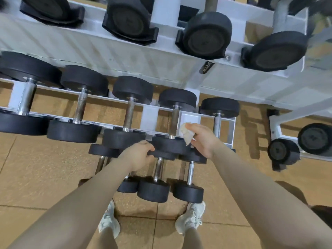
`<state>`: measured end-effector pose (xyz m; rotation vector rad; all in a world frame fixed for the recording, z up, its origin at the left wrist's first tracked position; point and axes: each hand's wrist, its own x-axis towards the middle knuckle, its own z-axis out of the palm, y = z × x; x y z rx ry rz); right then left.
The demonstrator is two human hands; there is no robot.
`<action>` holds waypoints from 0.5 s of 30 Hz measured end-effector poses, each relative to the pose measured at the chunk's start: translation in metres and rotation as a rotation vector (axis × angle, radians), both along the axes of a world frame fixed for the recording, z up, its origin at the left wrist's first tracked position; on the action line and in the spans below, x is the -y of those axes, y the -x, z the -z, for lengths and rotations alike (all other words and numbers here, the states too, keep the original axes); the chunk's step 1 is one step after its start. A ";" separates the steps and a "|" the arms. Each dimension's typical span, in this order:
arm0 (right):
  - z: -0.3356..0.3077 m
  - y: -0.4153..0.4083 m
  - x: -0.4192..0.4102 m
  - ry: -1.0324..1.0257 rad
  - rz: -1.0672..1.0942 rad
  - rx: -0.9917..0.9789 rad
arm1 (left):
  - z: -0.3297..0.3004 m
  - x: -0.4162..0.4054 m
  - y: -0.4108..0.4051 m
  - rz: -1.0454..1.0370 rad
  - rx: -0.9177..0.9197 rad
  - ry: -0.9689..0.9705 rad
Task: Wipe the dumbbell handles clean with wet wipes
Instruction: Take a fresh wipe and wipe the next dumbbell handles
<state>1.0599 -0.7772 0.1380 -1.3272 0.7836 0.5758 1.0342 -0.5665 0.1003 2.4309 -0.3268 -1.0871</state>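
A: Why stand so close to the rack (125,56)?
B: To reach the dumbbells (172,123) on its lower rail. The left hand (138,155) curls over one's end, likely steadying it.
A: And the wipe (186,134)?
B: Pinched in the right hand (203,139), beside that handle (173,121). Fingertips hidden; upper row cut off.

Left hand (139,155) curled gripping, right hand (204,139) pinching, both arms extended.
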 end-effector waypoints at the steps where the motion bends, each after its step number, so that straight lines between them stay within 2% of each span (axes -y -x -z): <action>1: 0.004 0.000 0.013 -0.012 -0.011 -0.010 | 0.002 0.013 0.002 -0.016 -0.008 -0.008; 3: 0.007 0.000 0.037 -0.014 -0.051 -0.017 | 0.003 0.039 0.006 -0.059 -0.012 -0.030; 10: 0.033 -0.014 0.079 0.173 -0.208 0.064 | 0.022 0.090 0.011 -0.163 0.007 -0.031; 15: 0.094 -0.034 0.076 0.376 -0.325 0.267 | 0.065 0.095 -0.012 -0.154 0.116 -0.025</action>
